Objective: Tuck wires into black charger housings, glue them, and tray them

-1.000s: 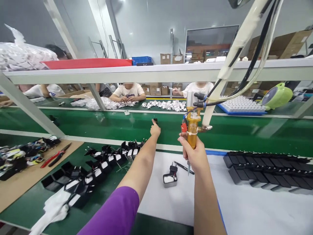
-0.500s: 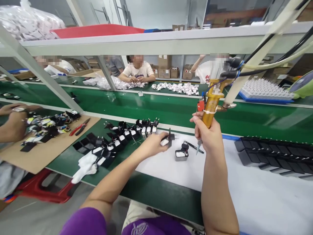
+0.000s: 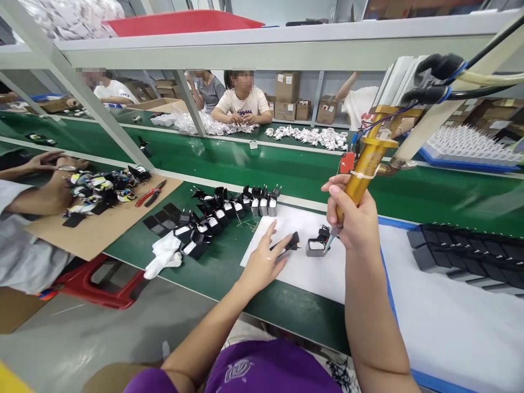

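Observation:
My right hand [image 3: 356,218] is wrapped round a gold cylindrical dispensing tool [image 3: 362,174] with a red switch, cables and a thin tapered nozzle. The nozzle tip is at the right side of a small open adapter housing [image 3: 315,248], which has a white part inside and a black plug piece behind. To the left, my left hand [image 3: 262,262] has its fingers spread around a second black adapter housing [image 3: 290,243], low over the white sheet [image 3: 303,278]. Its fingers partly hide that housing; whether they still touch it is hard to see.
Several black adapters [image 3: 216,218] stand in rows at the left, beside a white glove [image 3: 164,254]. More black housings [image 3: 466,254] line the right side. Pliers [image 3: 150,194] lie on cardboard near a co-worker's arms. A shelf beam [image 3: 262,52] crosses above; people sit across the bench.
My left hand has lowered the second housing toward the sheet and spread its fingers. The nozzle has come down to the first housing. The view has shifted slightly.

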{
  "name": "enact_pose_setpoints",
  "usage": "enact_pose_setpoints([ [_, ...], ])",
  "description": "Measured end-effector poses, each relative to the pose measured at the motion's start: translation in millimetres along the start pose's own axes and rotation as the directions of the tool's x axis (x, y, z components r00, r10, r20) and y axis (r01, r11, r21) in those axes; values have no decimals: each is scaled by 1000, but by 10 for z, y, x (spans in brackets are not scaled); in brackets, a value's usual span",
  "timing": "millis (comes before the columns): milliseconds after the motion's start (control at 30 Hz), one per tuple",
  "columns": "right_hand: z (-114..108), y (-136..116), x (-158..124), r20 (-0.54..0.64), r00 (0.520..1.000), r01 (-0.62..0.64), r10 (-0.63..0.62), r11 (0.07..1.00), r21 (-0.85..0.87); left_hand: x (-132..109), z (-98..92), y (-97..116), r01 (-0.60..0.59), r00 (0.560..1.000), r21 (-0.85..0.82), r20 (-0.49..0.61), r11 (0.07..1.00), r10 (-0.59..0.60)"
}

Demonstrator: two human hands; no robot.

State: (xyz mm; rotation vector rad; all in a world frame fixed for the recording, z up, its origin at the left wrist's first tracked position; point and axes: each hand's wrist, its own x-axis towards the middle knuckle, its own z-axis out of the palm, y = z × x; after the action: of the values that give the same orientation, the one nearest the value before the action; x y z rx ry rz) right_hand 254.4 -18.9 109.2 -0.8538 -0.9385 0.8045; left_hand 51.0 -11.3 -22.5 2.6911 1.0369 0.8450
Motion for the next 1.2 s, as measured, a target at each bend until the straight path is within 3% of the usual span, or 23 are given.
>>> enact_pose_setpoints([
  [133, 2, 16, -1, -4, 1000, 14, -15, 1000, -18, -47, -13, -52, 110, 992, -31, -58, 993, -112],
  [267, -11, 31, 4, 4, 1000, 25, -25, 999, -31, 30, -87, 88, -103, 994, 9, -19, 995, 103],
  [333, -13, 26, 1, 3, 1000, 21, -21, 999, -33, 85, -89, 139, -129, 991, 25, 31, 991, 128],
  [467, 8, -2, -9, -1, 1000, -4, 4, 1000, -28, 71, -19, 67, 111, 994, -16, 8, 994, -111],
  [567, 35, -20, -19, -1, 1000, -7, 7, 1000, -28, -1, 38, -40, 267, 964, -35, 18, 963, -267],
  [667, 61, -24, -43, 6, 1000, -8, 8, 999, -45, -14, 54, -53, 353, 933, -48, 85, 934, -349],
  [867, 118, -16, -120, 46, 999, 2, 0, 999, -39, 64, -66, 295, 446, 890, -214, 211, 869, -405],
  [1033, 153, -19, -157, 70, 997, 13, -10, 999, -43, 122, -132, 577, 407, 913, -318, 183, 856, -366],
  [1200, 164, -31, -174, 51, 999, 4, 0, 998, -70, 181, -171, 672, 365, 930, -360, 111, 859, -349],
])
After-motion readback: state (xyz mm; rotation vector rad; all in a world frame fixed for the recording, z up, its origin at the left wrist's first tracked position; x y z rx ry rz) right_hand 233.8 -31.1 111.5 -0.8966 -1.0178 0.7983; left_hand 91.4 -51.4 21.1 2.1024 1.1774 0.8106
